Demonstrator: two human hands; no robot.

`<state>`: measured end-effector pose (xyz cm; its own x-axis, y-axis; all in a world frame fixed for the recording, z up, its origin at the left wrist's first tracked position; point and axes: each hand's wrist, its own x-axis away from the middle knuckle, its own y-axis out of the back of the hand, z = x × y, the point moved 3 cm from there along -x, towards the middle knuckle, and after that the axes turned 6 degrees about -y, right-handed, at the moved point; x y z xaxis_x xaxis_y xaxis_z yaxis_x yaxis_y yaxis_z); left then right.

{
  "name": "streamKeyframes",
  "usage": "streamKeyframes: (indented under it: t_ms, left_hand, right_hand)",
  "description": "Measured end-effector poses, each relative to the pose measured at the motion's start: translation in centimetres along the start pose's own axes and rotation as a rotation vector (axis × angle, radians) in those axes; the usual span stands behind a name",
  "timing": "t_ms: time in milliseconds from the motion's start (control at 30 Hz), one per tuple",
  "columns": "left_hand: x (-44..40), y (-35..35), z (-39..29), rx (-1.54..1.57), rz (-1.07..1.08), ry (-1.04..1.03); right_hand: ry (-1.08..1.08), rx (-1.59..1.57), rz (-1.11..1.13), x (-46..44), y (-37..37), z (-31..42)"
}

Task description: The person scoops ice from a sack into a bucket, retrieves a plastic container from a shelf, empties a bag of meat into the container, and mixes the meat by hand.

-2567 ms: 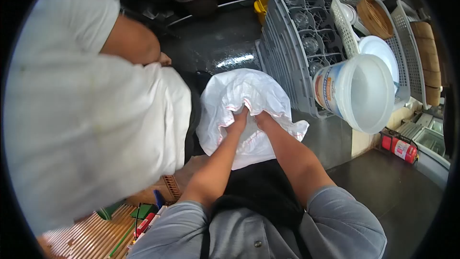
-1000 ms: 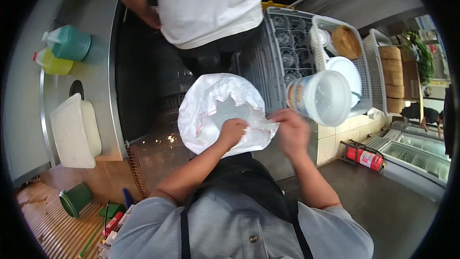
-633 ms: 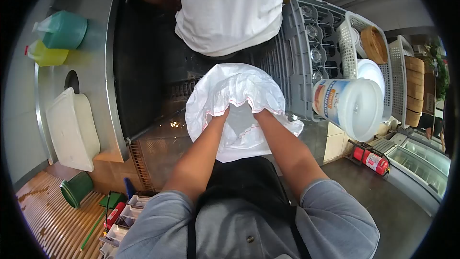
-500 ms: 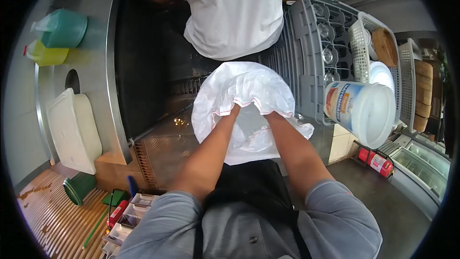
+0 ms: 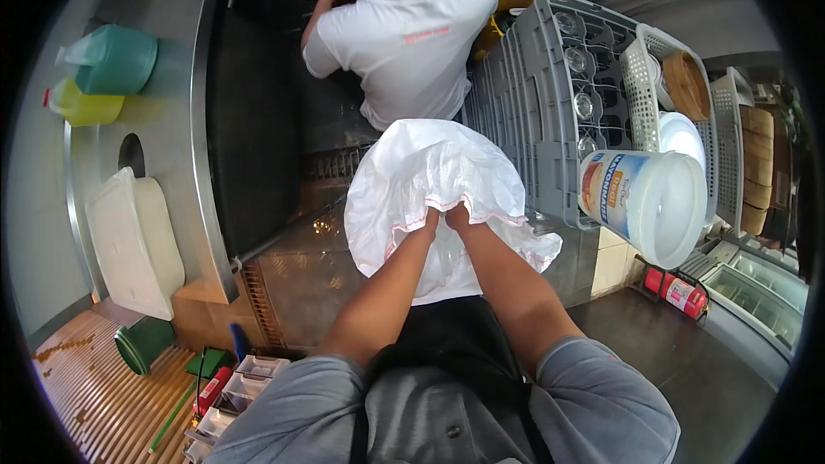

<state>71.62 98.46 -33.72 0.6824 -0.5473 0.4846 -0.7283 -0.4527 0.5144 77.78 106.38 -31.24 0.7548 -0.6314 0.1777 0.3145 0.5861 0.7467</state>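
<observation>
A large white sack [image 5: 438,159] with red stitching along its rim spreads out in front of my body, its mouth towards me. Both forearms reach into that mouth. My left hand [image 5: 430,222] shows only at the wrist, under the stitched edge. Close beside it, my right hand [image 5: 461,216] also disappears beneath the fabric. The sack covers the fingers of both hands, so what they hold inside cannot be seen. Loose folds of the sack hang below and to the right of my wrists.
A co-worker in a white shirt [image 5: 404,43] bends forward just beyond the sack. Grey glass racks [image 5: 550,112] and a mayonnaise bucket [image 5: 640,206] stand to the right. On the left are a steel counter [image 5: 193,163], a white tub [image 5: 133,241] and a green jug [image 5: 116,60].
My wrists have come closer together inside the sack, the right one moving left. The co-worker has shifted forward, away from me, showing more of the back and head.
</observation>
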Motion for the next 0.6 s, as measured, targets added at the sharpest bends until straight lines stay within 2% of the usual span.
streamKeyframes:
  t_ms: [67,100,133,167,233,333,367,400,433,500,533,567,600]
  left_hand:
    - [0.0,-1.8,2.4,0.106,0.005,0.002]
    - [0.3,-2.4,3.3,0.183,-0.004,0.009]
    - [1.6,-0.7,1.0,0.286,-0.025,0.041]
    - [3.0,1.3,-1.6,0.389,-0.049,0.072]
    - [5.5,5.6,-7.7,0.813,-0.136,0.201]
    - [6.7,6.7,-9.1,0.970,-0.003,0.081]
    - [7.2,7.0,-9.6,0.994,-0.080,0.110]
    - [7.8,7.5,-10.2,0.990,-0.068,0.097]
    - [8.6,8.5,-10.8,0.933,-0.018,0.111]
    - [10.4,10.3,-12.9,0.877,0.033,0.109]
    - [10.6,10.3,-12.4,0.834,0.025,-0.030]
    - [12.1,11.1,-14.2,0.875,0.016,-0.037]
    - [13.5,12.1,-16.0,0.914,0.001,-0.042]
  right_hand:
    - [0.070,0.097,-0.062,0.7,-1.1,-1.3]
    - [-0.380,-0.607,-0.019,0.2,1.6,2.1]
    - [-0.826,-1.315,0.033,0.5,2.4,4.4]
    - [-0.772,-1.229,-0.048,0.7,2.2,3.8]
    - [-0.703,-1.287,-0.077,1.0,3.7,4.9]
    - [-0.652,-1.327,-0.239,2.4,7.1,9.2]
    - [-0.692,-1.254,-0.286,3.2,8.2,10.6]
    - [-0.726,-1.183,-0.336,3.7,9.4,11.6]
    - [-0.759,-1.108,-0.225,4.0,9.5,11.4]
    - [-0.767,-1.083,-0.230,4.8,8.5,11.2]
    - [-0.789,-1.050,-0.210,5.5,8.5,11.1]
    - [-0.789,-1.054,-0.247,6.3,10.6,12.0]
    - [-0.691,-1.084,-0.309,7.3,12.6,13.3]
